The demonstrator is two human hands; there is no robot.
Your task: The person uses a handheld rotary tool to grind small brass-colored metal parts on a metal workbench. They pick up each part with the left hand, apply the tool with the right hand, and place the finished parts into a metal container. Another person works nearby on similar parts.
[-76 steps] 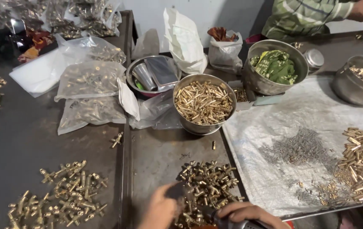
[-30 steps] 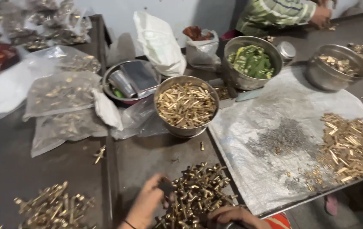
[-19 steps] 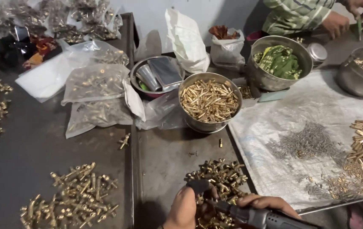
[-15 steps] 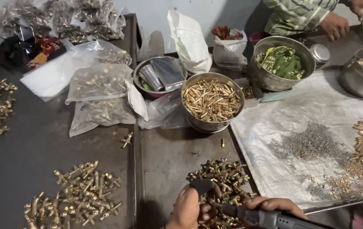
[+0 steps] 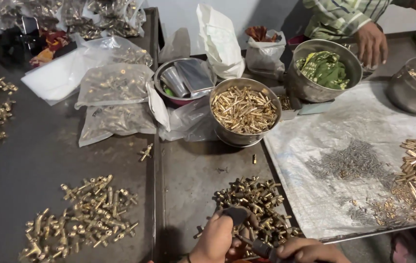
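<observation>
Since half a second ago, your hands have been sliding down toward the bottom edge of view, and the dark tool now shows only a short length. Your left hand (image 5: 216, 237) is curling its fingers (image 5: 227, 225) shut around a small dark part (image 5: 237, 214), holding it just over the near edge of the heap of brass fittings (image 5: 254, 204). Your right hand (image 5: 307, 251) is gripping the dark tool (image 5: 256, 247), fingers closed on its body, its tip pointing at the left fingers and nearly touching them. Beyond your fingertips, a steel bowl of brass pins (image 5: 245, 111) is standing well apart. Left of your left fingers, a second heap of brass fittings (image 5: 84, 216) is lying on the dark metal table (image 5: 33, 160). Right of your right fingers, a grey sheet (image 5: 363, 126) is carrying small grey screws (image 5: 346, 163). Another person's hand (image 5: 371, 44) is resting at a far bowl with green cloth (image 5: 322, 70).
</observation>
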